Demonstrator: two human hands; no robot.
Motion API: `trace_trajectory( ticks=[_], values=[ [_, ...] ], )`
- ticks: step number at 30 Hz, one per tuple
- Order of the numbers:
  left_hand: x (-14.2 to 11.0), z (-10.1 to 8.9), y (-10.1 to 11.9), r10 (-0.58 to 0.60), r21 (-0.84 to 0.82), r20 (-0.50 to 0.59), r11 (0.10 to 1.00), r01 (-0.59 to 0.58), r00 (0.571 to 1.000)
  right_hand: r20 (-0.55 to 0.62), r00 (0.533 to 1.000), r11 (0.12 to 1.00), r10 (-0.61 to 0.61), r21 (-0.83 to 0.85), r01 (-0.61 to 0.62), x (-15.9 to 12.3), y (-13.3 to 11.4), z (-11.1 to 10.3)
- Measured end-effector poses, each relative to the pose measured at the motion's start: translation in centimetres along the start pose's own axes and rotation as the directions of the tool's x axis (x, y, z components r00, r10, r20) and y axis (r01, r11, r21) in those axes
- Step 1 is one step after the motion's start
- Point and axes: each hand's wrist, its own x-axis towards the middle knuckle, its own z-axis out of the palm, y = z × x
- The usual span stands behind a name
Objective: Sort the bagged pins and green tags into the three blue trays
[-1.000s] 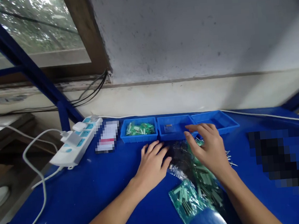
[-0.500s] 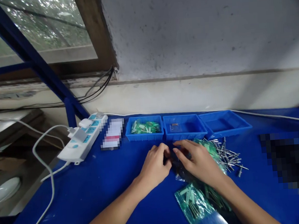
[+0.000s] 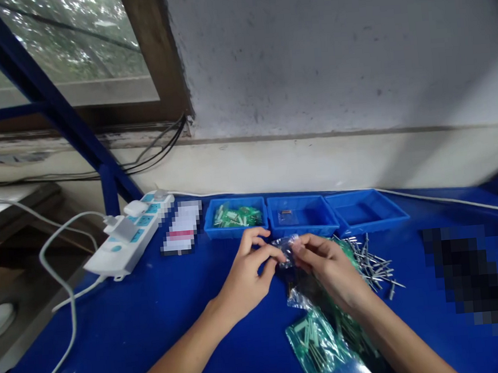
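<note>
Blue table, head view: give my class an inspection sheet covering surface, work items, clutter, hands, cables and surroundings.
Surface: glossy blue tabletop.
Job's things: crinkled clear bag between the hands; green packet nearer the person; three blue bins at the back, the left one holding small green packets.
Clutter: loose metal rods right of the bag; dark pixelated item at far right, unidentifiable.
Hands: right hand pinches the bag; left hand at its edge, grip unclear.
Cables: white cable beside a power strip.
Surroundings: window, grey wall.
</note>
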Motion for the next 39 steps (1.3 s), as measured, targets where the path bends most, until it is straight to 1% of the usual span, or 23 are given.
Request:
trace_trajectory(
  ticks=[2, 4, 6, 8, 10, 11, 14, 16, 18, 20, 23, 26, 28, 30, 31, 32, 33, 34, 35, 36, 37, 38, 39],
  values=[
    [0.1, 0.1, 0.0, -0.131, -0.061, 0.059, 0.989, 0.134, 0.99, -0.144, 0.984, 0.991, -0.105, -0.096, 0.092, -0.1, 0.0, -0.1],
    [0.3, 0.1, 0.0, -0.282, -0.203, 0.142, 0.93, 0.306, 0.949, -0.192, 0.94, 0.933, -0.283, -0.281, 0.224, -0.3, -0.1, -0.1],
    [0.5, 0.1, 0.1, -0.401, -0.388, 0.229, 0.798, 0.461, 0.887, -0.098, 0.867, 0.792, -0.488, -0.467, 0.393, -0.6, -0.2, -0.1],
    [0.6, 0.0, 0.3, -0.469, -0.527, 0.291, 0.649, 0.549, 0.834, 0.066, 0.779, 0.618, -0.624, -0.569, 0.542, -0.9, -0.2, 0.1],
    [0.6, 0.0, 0.4, -0.49, -0.572, 0.312, 0.587, 0.573, 0.814, 0.185, 0.726, 0.506, -0.662, -0.605, 0.615, -1.3, -0.1, 0.6],
    [0.6, 0.0, 0.4, -0.492, -0.57, 0.293, 0.598, 0.563, 0.82, 0.214, 0.723, 0.483, -0.657, -0.616, 0.622, -1.5, -0.1, 0.8],
    [0.6, -0.1, 0.5, -0.449, -0.501, 0.131, 0.739, 0.45, 0.884, 0.172, 0.781, 0.538, -0.6, -0.636, 0.553, -1.9, -0.1, 1.2],
    [0.6, -0.3, 0.6, -0.333, -0.377, -0.029, 0.877, 0.299, 0.942, 0.047, 0.849, 0.673, -0.527, -0.587, 0.45, -1.8, -0.4, 1.2],
    [0.5, -0.7, 0.7, -0.124, -0.19, -0.148, 0.977, 0.095, 0.981, -0.063, 0.929, 0.854, -0.364, -0.42, 0.306, -1.5, -0.7, 0.9],
    [0.4, -1.0, 0.9, 0.099, -0.016, -0.188, 0.994, -0.104, 0.977, -0.036, 0.988, 0.978, -0.149, -0.154, 0.142, -1.2, -0.9, 0.6],
    [0.1, -1.2, 1.2, 0.319, 0.147, -0.171, 0.944, -0.296, 0.932, 0.175, 0.983, 0.983, 0.062, 0.162, -0.091, -1.1, -1.3, 0.6],
    [-0.1, -1.0, 1.3, 0.379, 0.204, -0.143, 0.915, -0.348, 0.914, 0.241, 0.964, 0.964, 0.11, 0.212, -0.163, -1.3, -1.8, 0.7],
    [-0.2, -0.7, 1.2, 0.327, 0.196, -0.13, 0.934, -0.299, 0.936, 0.124, 0.988, 0.976, 0.097, 0.183, -0.119, -1.1, -2.1, 0.3],
    [-0.1, -0.3, 1.0, 0.196, 0.169, -0.096, 0.969, -0.178, 0.976, -0.1, 0.994, 0.985, 0.05, 0.167, -0.033, -0.7, -2.4, -1.0],
    [-0.1, -0.2, 0.9, 0.121, 0.158, -0.052, 0.981, -0.112, 0.991, -0.267, 0.964, 0.986, -0.01, 0.159, 0.054, -0.5, -2.7, -1.9],
    [-0.2, 0.0, 0.9, 0.056, 0.155, 0.01, 0.986, -0.056, 0.998, -0.419, 0.904, 0.978, -0.084, 0.139, 0.156, -0.4, -2.9, -2.9],
    [-0.3, 0.1, 0.9, 0.007, 0.161, 0.08, 0.987, -0.02, 0.997, -0.636, 0.742, 0.944, -0.212, 0.063, 0.323, -0.3, -3.2, -3.9],
    [-0.4, 0.3, 0.9, -0.025, 0.177, 0.153, 0.984, -0.003, 0.988, -0.775, 0.534, 0.89, -0.339, -0.081, 0.448, -0.3, -3.6, -4.8],
    [-0.5, 0.5, 1.0, -0.045, 0.197, 0.218, 0.98, 0.001, 0.975, -0.838, 0.311, 0.83, -0.449, -0.262, 0.493, -0.3, -3.8, -5.5],
    [-0.7, 0.8, 1.1, -0.059, 0.219, 0.273, 0.976, -0.002, 0.96, -0.822, 0.125, 0.762, -0.555, -0.443, 0.473, -0.4, -4.0, -6.0],
    [-0.9, 1.0, 1.2, -0.071, 0.239, 0.314, 0.971, -0.007, 0.947, -0.748, 0.039, 0.695, -0.662, -0.594, 0.407, -0.5, -4.0, -6.3],
    [-1.1, 1.3, 1.3, -0.081, 0.258, 0.341, 0.966, -0.01, 0.936, -0.644, 0.065, 0.625, -0.762, -0.707, 0.331, -0.5, -3.9, -6.4],
    [-1.3, 1.5, 1.4, -0.091, 0.277, 0.357, 0.961, -0.013, 0.93, -0.521, 0.188, 0.554, -0.833, -0.786, 0.276, -0.4, -3.7, -6.3]
  ],
)
